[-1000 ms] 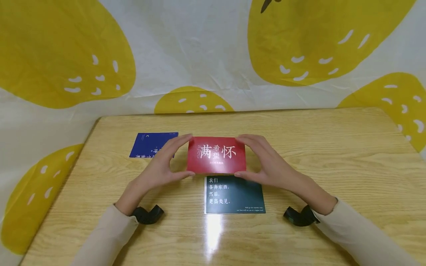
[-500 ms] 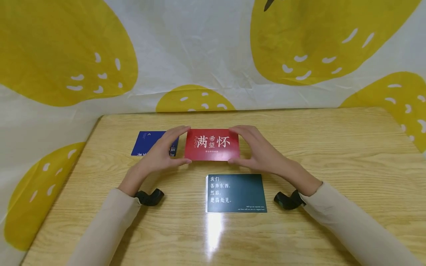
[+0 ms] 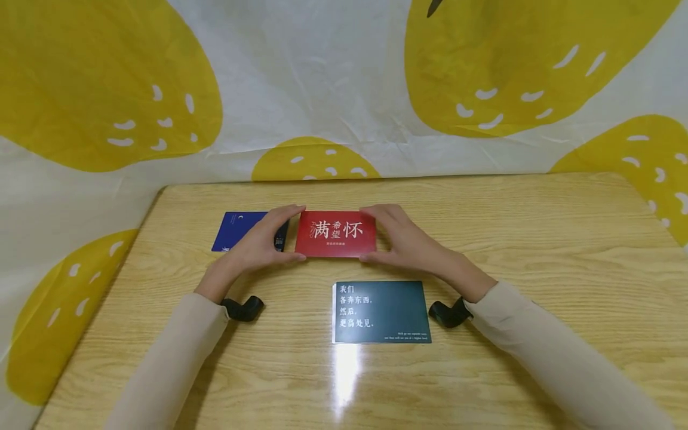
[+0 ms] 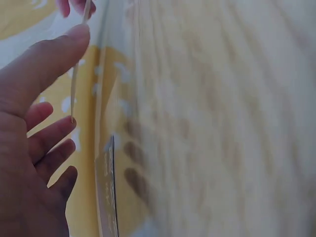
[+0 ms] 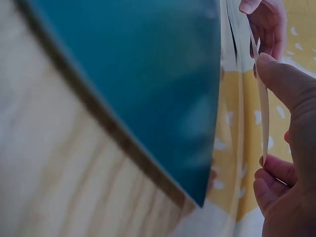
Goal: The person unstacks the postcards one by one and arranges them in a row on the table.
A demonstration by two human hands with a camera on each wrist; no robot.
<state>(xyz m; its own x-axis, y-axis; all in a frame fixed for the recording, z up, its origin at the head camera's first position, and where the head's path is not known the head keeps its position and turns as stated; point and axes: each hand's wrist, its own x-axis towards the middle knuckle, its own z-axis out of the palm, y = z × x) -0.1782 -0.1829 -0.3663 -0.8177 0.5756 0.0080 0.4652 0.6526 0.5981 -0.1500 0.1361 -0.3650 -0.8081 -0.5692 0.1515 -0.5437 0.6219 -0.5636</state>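
A red card [image 3: 335,234] with large white characters hangs above the table in the head view. My left hand [image 3: 258,242] pinches its left edge between thumb and fingers. At the opposite edge, my right hand [image 3: 405,239] holds it the same way. Both wrist views show the card edge-on, a thin pale strip [image 4: 73,94] in the left one, off the tabletop. A blue card [image 3: 242,230] lies beyond my left hand, which hides part of it. Closer to me lies a dark green card [image 3: 382,312] with white writing, apparently on top of another card whose pale edge shows at its left.
The wooden table [image 3: 537,251] runs back to a hanging white cloth [image 3: 322,77] with yellow fruit prints. A black curved piece sits at each wrist, by the beige sleeves [image 3: 166,352]. Light glares off the tabletop below the green card.
Both hands have carried the red card away from me and a little left. It no longer overlaps the green card and is now close to the blue one.
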